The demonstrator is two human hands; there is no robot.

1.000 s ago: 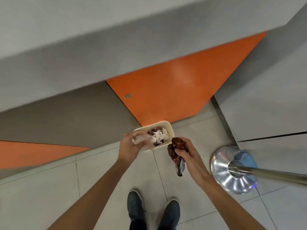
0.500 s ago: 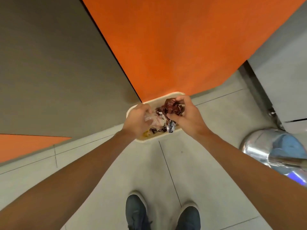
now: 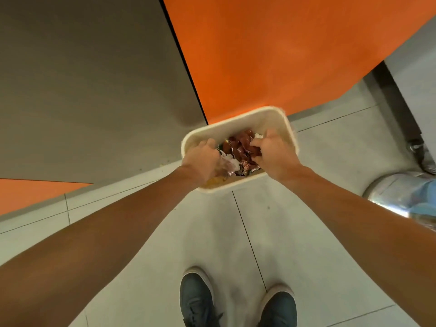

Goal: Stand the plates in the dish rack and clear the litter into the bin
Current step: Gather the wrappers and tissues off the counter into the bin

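My left hand point(image 3: 203, 159) is down inside the cream bin point(image 3: 236, 125), fingers curled round a crumpled clear wrapper point(image 3: 228, 164). My right hand point(image 3: 276, 155) is in there beside it, fingertips pinching a brown wrapper point(image 3: 244, 145) on top of the litter heap. The bin stands on the tiled floor point(image 3: 318, 232) at the foot of the orange wall panel point(image 3: 283, 55). A shiny metal base point(image 3: 396, 192) stands off to the right.
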